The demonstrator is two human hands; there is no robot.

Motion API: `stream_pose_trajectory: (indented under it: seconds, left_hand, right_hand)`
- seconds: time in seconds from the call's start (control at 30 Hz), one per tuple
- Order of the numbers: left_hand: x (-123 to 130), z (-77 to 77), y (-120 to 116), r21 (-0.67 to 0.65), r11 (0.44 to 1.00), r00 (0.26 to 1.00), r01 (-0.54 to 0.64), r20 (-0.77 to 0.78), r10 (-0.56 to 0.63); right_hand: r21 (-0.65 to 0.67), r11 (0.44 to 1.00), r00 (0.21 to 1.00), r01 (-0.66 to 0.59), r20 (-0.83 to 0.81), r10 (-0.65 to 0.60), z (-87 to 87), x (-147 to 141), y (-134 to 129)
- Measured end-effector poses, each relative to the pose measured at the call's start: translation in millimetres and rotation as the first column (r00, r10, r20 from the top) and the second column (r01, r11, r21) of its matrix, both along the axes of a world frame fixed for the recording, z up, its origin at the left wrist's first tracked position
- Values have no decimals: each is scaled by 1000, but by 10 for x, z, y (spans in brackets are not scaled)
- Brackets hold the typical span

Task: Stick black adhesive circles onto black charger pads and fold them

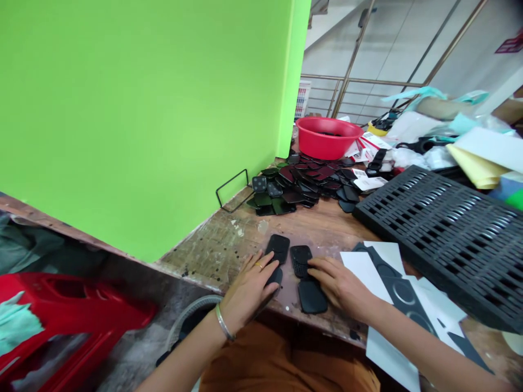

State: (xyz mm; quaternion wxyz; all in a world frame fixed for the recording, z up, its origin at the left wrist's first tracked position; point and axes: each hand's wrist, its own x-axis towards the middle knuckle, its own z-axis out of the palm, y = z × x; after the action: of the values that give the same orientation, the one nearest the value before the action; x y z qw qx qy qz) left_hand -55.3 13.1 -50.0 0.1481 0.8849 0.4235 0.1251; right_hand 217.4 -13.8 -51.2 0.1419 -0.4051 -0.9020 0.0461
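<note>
Both hands lie flat, fingers released, on small black rounded plastic covers (301, 260) at the worn wooden surface's (220, 247) near edge: left hand (248, 288), right hand (340, 284). A heap of dark covers (304, 185) and a red plastic basin (327, 137) sit behind; no writing is legible.

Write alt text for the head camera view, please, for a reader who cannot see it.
Two bare hands rest on small black phone-like pieces at the near edge of a worn wooden table: the left hand on one pair, the right hand on another. Behind lie a pile of similar black pieces, a red bowl and a black slotted tray.
</note>
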Motion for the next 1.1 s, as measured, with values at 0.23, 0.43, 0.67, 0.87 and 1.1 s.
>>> stream_pose_trajectory:
  seconds: [0.23,0.43,0.67,0.87,1.1]
  left_hand:
    - [36,69,-37,7,1000,1000,-15,2,15]
    - [0,93,-53,-35,999,1000,-17,26,18]
    - [-376,45,-133,-101,992,983,-75,162,91]
    - [-690,27,-436,-160,969,928,-191,291,231]
    - [-955,85,-561,-199,938,883,-283,328,335]
  right_hand:
    - [5,979,978,203,46,-203,-247,-414,69]
    - [51,943,939,330,88,-334,-189,-742,77]
    - [142,959,968,246,9,-250,81,-441,1064]
    - [268,925,937,269,150,-316,-103,-353,1870]
    - [268,903,939,337,-30,-342,293,-372,1338]
